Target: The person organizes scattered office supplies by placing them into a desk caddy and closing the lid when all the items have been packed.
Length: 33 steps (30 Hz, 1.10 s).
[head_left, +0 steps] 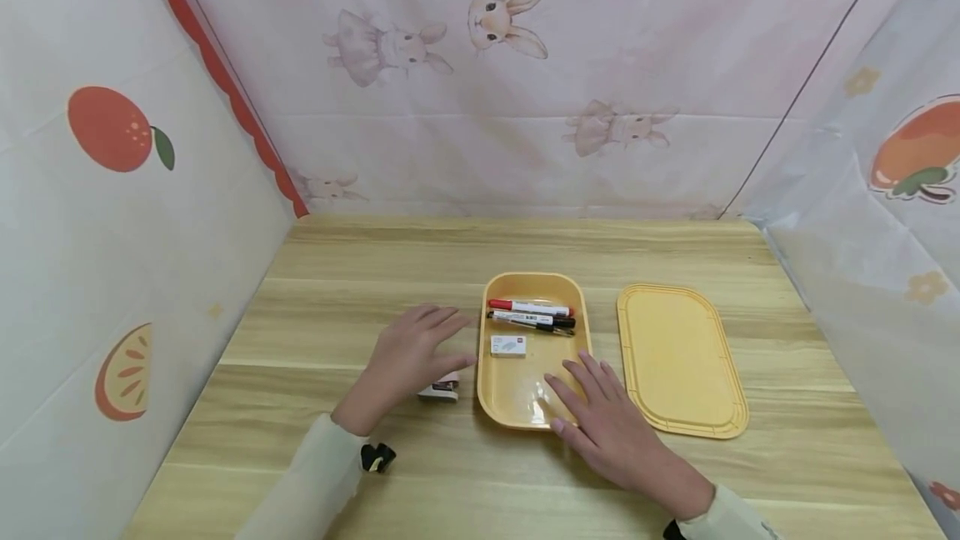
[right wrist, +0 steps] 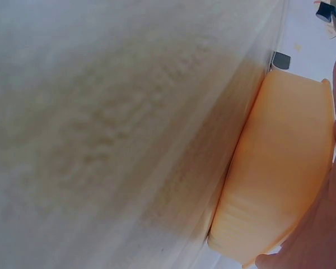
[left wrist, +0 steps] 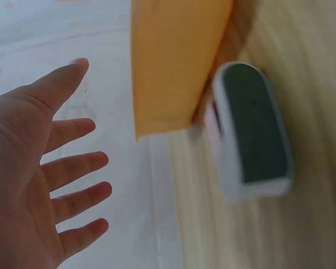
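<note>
1. Head view: an open yellow box (head_left: 517,394) stands on the wooden table (head_left: 375,257), between the two hands; in it lie a red marker (head_left: 532,309), a black marker (head_left: 521,318) and a pen (head_left: 557,329), side by side across the far half; a small white carton (head_left: 508,346) lies nearer, by the box's left wall; the yellow lid (head_left: 681,361) lies flat to the right of the box, apart from it.
2. Head view, hands: the left hand (head_left: 412,352) is open and holds nothing, its fingers pointing toward the box's left side; a stapler (head_left: 441,393) lies partly hidden below it, just beside the box; the right hand (head_left: 609,427) is open too, fingers spread over the box's near right corner; I cannot tell whether they touch it.
3. Left wrist view: the left palm shows, thumb and fingers spread apart; the stapler is on the table by the box wall, its dark rounded face toward the camera.
4. Right wrist view: the right hand, partly cut off, is along the box's rim; the stapler's dark end shows past the box.
</note>
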Each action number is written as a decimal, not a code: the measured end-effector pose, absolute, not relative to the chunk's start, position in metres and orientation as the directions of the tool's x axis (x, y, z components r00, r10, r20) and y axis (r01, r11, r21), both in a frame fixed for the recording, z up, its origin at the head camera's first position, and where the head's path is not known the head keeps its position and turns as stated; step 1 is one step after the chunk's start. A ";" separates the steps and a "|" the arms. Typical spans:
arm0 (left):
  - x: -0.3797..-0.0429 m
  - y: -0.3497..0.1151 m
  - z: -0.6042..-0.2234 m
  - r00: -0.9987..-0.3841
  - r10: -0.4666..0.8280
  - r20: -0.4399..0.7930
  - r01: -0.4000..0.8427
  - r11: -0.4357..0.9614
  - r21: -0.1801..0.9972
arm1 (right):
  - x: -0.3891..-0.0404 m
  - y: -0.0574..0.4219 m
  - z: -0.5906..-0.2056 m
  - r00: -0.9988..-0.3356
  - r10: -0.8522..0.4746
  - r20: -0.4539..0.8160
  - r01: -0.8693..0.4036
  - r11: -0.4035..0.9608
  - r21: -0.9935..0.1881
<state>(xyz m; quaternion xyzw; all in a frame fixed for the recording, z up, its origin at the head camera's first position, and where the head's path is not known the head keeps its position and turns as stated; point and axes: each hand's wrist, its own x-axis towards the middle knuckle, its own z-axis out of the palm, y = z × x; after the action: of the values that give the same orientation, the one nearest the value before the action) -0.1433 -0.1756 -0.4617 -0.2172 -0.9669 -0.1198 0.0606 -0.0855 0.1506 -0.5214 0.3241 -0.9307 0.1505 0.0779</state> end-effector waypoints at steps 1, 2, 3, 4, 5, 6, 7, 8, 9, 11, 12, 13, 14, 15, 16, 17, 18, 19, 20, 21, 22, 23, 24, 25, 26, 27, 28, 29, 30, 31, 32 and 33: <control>-0.141 -0.178 -0.463 -0.903 0.397 0.162 0.425 0.882 0.205 | -0.086 0.150 -0.521 -0.778 -0.580 0.242 -0.626 0.745 -0.230; -0.140 -0.182 -0.465 -0.909 0.388 0.155 0.414 0.886 0.209 | -0.086 0.150 -0.522 -0.779 -0.579 0.242 -0.626 0.745 -0.231; -0.138 -0.185 -0.467 -0.912 0.380 0.152 0.406 0.888 0.216 | -0.086 0.150 -0.522 -0.779 -0.579 0.241 -0.625 0.745 -0.231; -0.136 -0.188 -0.469 -0.915 0.374 0.151 0.400 0.891 0.216 | -0.086 0.150 -0.522 -0.779 -0.578 0.241 -0.625 0.745 -0.232; -0.133 -0.191 -0.471 -0.918 0.367 0.151 0.393 0.893 0.220 | -0.086 0.151 -0.523 -0.780 -0.578 0.239 -0.624 0.746 -0.233; -0.131 -0.194 -0.473 -0.921 0.359 0.152 0.385 0.895 0.225 | -0.086 0.151 -0.523 -0.781 -0.578 0.238 -0.623 0.746 -0.235; -0.129 -0.198 -0.475 -0.925 0.348 0.151 0.375 0.899 0.226 | -0.086 0.151 -0.523 -0.781 -0.578 0.237 -0.624 0.746 -0.234; -0.127 -0.201 -0.477 -0.930 0.337 0.150 0.364 0.903 0.229 | -0.086 0.151 -0.524 -0.781 -0.579 0.235 -0.624 0.746 -0.233; -0.124 -0.205 -0.478 -0.934 0.325 0.149 0.353 0.907 0.231 | -0.086 0.151 -0.524 -0.780 -0.580 0.235 -0.624 0.746 -0.232; -0.120 -0.212 -0.481 -0.939 0.307 0.151 0.337 0.910 0.243 | -0.086 0.151 -0.524 -0.779 -0.581 0.235 -0.625 0.746 -0.228; -0.118 -0.215 -0.482 -0.940 0.302 0.157 0.334 0.910 0.247 | -0.086 0.150 -0.524 -0.779 -0.581 0.236 -0.626 0.746 -0.227; -0.116 -0.218 -0.484 -0.940 0.300 0.165 0.334 0.909 0.251 | -0.086 0.150 -0.523 -0.777 -0.582 0.238 -0.627 0.746 -0.225; -0.115 -0.221 -0.485 -0.938 0.300 0.174 0.337 0.906 0.256 | -0.086 0.150 -0.523 -0.777 -0.582 0.239 -0.627 0.746 -0.225; -0.113 -0.223 -0.487 -0.936 0.300 0.184 0.341 0.903 0.263 | -0.086 0.150 -0.523 -0.777 -0.581 0.240 -0.627 0.745 -0.226; -0.112 -0.226 -0.489 -0.934 0.303 0.191 0.346 0.900 0.265 | -0.086 0.150 -0.523 -0.777 -0.581 0.241 -0.627 0.744 -0.229; -0.111 -0.228 -0.491 -0.933 0.302 0.194 0.347 0.899 0.269 | -0.085 0.150 -0.522 -0.778 -0.580 0.241 -0.627 0.744 -0.233; -0.109 -0.230 -0.493 -0.935 0.300 0.191 0.344 0.900 0.269 | -0.085 0.150 -0.522 -0.779 -0.579 0.240 -0.625 0.744 -0.237; -0.108 -0.231 -0.496 -0.938 0.296 0.181 0.337 0.902 0.268 | -0.085 0.150 -0.522 -0.781 -0.578 0.238 -0.624 0.744 -0.238; -0.106 -0.232 -0.498 -0.943 0.289 0.166 0.325 0.905 0.274 | -0.085 0.149 -0.522 -0.782 -0.577 0.235 -0.622 0.745 -0.242; -0.105 -0.233 -0.501 -0.948 0.281 0.149 0.313 0.908 0.280 | -0.085 0.149 -0.522 -0.783 -0.576 0.234 -0.621 0.744 -0.245; -0.104 -0.234 -0.504 -0.954 0.272 0.130 0.299 0.911 0.285 | -0.085 0.149 -0.523 -0.784 -0.576 0.233 -0.620 0.744 -0.248; -0.102 -0.235 -0.507 -0.959 0.262 0.111 0.284 0.914 0.291 | -0.085 0.149 -0.523 -0.784 -0.576 0.231 -0.620 0.743 -0.251; -0.101 -0.235 -0.509 -0.963 0.252 0.093 0.268 0.916 0.298 | -0.085 0.149 -0.523 -0.784 -0.576 0.231 -0.620 0.743 -0.251; -0.099 -0.235 -0.512 -0.967 0.241 0.077 0.253 0.918 0.305 | -0.085 0.149 -0.524 -0.784 -0.576 0.232 -0.620 0.742 -0.254; -0.098 -0.236 -0.514 -0.970 0.232 0.068 0.242 0.919 0.312 | -0.085 0.149 -0.524 -0.784 -0.576 0.233 -0.621 0.741 -0.256; -0.097 -0.236 -0.516 -0.972 0.226 0.061 0.233 0.920 0.315 | -0.085 0.149 -0.524 -0.783 -0.576 0.234 -0.621 0.741 -0.256; -0.097 -0.236 -0.518 -0.973 0.223 0.058 0.230 0.922 0.313 | -0.085 0.149 -0.525 -0.783 -0.576 0.234 -0.621 0.741 -0.256; -0.097 -0.236 -0.520 -0.973 0.222 0.057 0.229 0.922 0.311 | -0.085 0.149 -0.525 -0.782 -0.577 0.235 -0.622 0.741 -0.253; -0.097 -0.235 -0.521 -0.973 0.222 0.056 0.228 0.923 0.309 | -0.085 0.149 -0.525 -0.782 -0.577 0.236 -0.623 0.742 -0.248; -0.098 -0.235 -0.523 -0.972 0.226 0.060 0.233 0.925 0.301 | -0.085 0.150 -0.525 -0.781 -0.578 0.237 -0.624 0.742 -0.245; -0.098 -0.234 -0.524 -0.971 0.231 0.063 0.239 0.926 0.292 | -0.085 0.150 -0.524 -0.779 -0.580 0.240 -0.626 0.742 -0.240; -0.099 -0.233 -0.525 -0.970 0.236 0.065 0.245 0.926 0.286 | -0.086 0.150 -0.524 -0.777 -0.581 0.243 -0.628 0.741 -0.237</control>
<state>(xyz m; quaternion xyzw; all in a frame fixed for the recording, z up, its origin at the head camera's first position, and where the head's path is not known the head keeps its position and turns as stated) -0.0995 -0.2328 -0.5254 -0.1225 -0.9813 -0.1476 0.0149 -0.0858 0.1501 -0.5241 0.3251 -0.9299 0.1540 0.0766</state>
